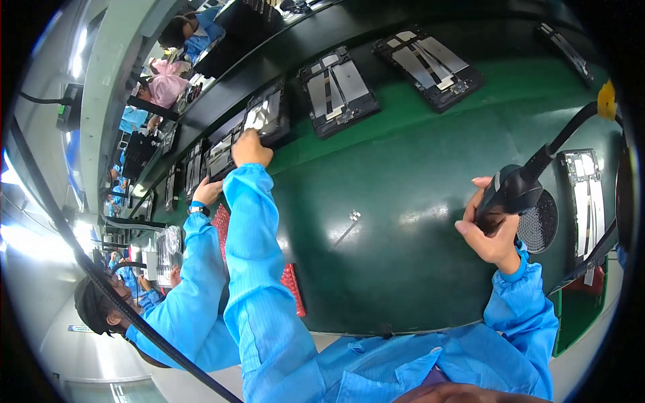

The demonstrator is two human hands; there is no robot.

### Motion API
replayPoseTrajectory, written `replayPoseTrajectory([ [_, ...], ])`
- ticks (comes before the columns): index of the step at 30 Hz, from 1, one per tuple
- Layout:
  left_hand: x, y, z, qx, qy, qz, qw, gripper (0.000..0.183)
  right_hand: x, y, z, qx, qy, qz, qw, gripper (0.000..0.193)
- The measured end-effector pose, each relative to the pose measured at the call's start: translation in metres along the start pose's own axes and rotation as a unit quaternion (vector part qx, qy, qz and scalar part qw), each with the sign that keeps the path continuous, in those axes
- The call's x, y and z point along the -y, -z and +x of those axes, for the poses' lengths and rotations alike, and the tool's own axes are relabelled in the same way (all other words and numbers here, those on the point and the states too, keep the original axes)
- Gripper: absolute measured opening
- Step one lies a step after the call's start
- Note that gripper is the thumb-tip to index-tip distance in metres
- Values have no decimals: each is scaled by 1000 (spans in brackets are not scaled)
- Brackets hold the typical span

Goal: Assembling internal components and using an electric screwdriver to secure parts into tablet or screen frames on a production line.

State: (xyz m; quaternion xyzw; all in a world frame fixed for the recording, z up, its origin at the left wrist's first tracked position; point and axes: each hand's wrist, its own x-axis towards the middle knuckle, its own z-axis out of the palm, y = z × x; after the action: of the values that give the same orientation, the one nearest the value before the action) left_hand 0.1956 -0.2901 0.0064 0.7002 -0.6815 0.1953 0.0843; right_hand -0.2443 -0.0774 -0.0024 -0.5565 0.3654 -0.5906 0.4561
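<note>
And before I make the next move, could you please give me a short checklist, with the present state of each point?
1. Right hand has hold of the black tool: ok, fingers and thumb are around it.
2. Cable attached to the tool: ok.
3. Left hand firmly on the opened device: cannot tell, its fingertips are hidden.
4. Left hand apart from the co-worker's hand: ok, though they are close.
5. Green mat free of loose parts: not ok, a small strip-like part lies on it.
</note>
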Motion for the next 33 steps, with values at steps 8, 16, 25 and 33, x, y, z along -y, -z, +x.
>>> replayPoseTrajectory([
  [8,-11,116,-24,-211,76,-23,974,31,-5,2,-9,-53,-37,-26,998,54],
  [16,-118,185,-141,-253,-218,-212,918,25,38,12,1,-138,37,19,990,36],
  [25,-208,183,-232,-18,-379,-230,896,44,55,85,1,-209,153,-57,964,27],
  [33,-240,141,-275,103,-373,-348,854,55,40,100,-15,-206,143,-76,965,30],
])
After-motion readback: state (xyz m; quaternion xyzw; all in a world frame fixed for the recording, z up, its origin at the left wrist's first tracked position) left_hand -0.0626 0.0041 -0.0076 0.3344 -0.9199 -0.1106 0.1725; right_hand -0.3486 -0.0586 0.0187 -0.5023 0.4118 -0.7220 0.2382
